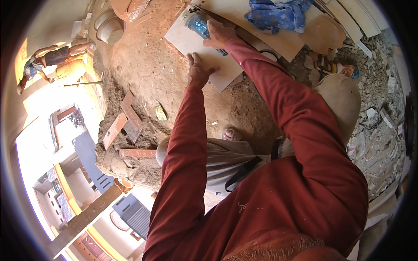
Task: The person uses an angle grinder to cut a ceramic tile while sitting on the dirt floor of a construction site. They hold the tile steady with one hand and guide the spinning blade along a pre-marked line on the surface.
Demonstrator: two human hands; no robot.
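A pale square tile (180, 35) lies on the ground in front of me, with a teal tool (197, 25) with a dark base on it. My right hand (219, 35) grips that tool, and its forearm crosses the right part of the view. My left hand (198, 69) rests on the tile below the tool, fingers apart, thumb out toward the right. A larger beige board or tile (285, 43) sits beyond, partly behind the tool and my arm.
Blue cloth (276, 15) lies at top right beside long strips (357, 19). Rubble (374, 130) covers the right side. Pans (111, 30) and loose tile pieces (115, 130) are to the left. Another person (56, 58) is at far left, near the bright opening.
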